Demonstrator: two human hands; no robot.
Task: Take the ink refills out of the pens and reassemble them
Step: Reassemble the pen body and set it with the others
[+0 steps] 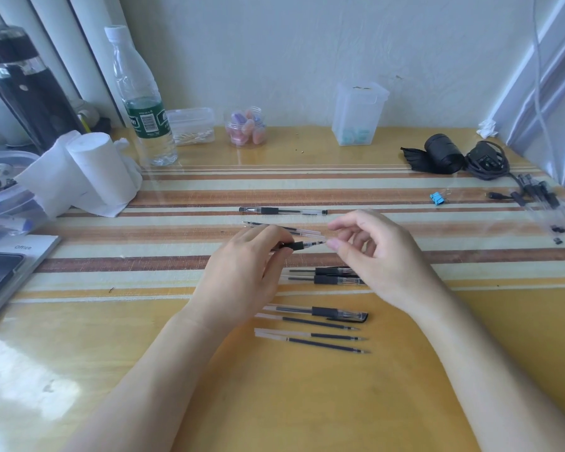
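Pen is held over mid-table, gripped at its black sleeve by the left hand, its long axis running 9 to 3 o'clock and the tip aimed at 3. Just at 3 o'clock of that tip is the nearer right hand, thumb touching it, fingers loosely curled; whether it pinches, I cannot tell. Loose refills lie at 6 o'clock.

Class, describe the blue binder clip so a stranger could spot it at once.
On the striped wooden desk, look to the right side, where a black coiled cable lies. Just nearer the person than that cable sits the binder clip. It is bright blue, unlike the black-and-clear pens beside it.
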